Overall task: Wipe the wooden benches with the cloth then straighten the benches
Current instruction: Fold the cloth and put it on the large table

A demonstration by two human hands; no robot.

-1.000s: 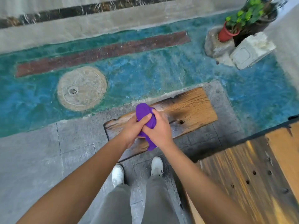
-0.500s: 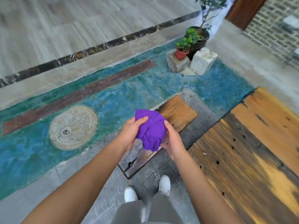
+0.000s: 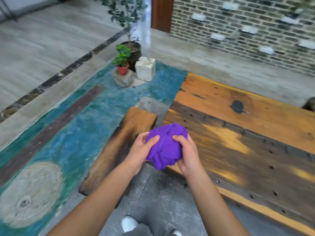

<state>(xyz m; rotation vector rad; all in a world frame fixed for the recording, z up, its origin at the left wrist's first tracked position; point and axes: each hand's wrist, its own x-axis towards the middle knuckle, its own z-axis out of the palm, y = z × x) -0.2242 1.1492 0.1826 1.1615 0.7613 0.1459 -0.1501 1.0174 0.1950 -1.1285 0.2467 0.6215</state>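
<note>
We hold the bunched purple cloth (image 3: 166,147) in both hands: left hand (image 3: 140,153) and right hand (image 3: 188,155) grip its sides, above the gap between the narrow wooden bench (image 3: 119,150) at left and the wide wooden desk (image 3: 247,142) at right. Far: potted plants (image 3: 122,62).

Both bare forearms reach up from the bottom of the frame and meet near the centre. The left hand (image 3: 139,151) and the right hand (image 3: 188,155) face each other, fingers curled, thumbs on top, gripping a bunched purple cloth (image 3: 166,147) between them. Both wrists are slightly bent inward.
</note>
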